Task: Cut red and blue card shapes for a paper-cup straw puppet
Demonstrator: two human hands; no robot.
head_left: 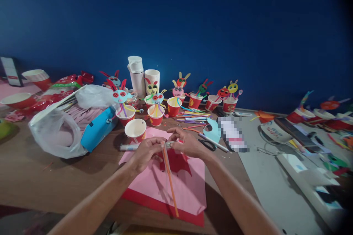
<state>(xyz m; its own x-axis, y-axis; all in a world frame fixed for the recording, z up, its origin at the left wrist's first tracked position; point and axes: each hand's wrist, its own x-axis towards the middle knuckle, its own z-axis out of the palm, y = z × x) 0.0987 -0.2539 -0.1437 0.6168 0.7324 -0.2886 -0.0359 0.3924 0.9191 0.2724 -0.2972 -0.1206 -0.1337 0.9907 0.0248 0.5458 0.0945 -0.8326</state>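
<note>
pink paper (176, 194) lay over red paper (162, 207) on the wooden table (55, 183), a red cut-out (176, 163) resting on it beneath your hands. your left hand (146, 153) had its fingers curled and pressed together around the top of an orange straw (168, 180), where the straw crossed a pale marker (132, 147). your right hand (187, 143) pinched the marker's far end between its fingertips (171, 136). the straw hung down over the pink paper, tilted slightly. a red paper cup (135, 131) stood just beyond the hands, and black-handled scissors (207, 144) lay to their right. further back, red cups held paper creatures (156, 100) against a blue wall (193, 25).
</note>
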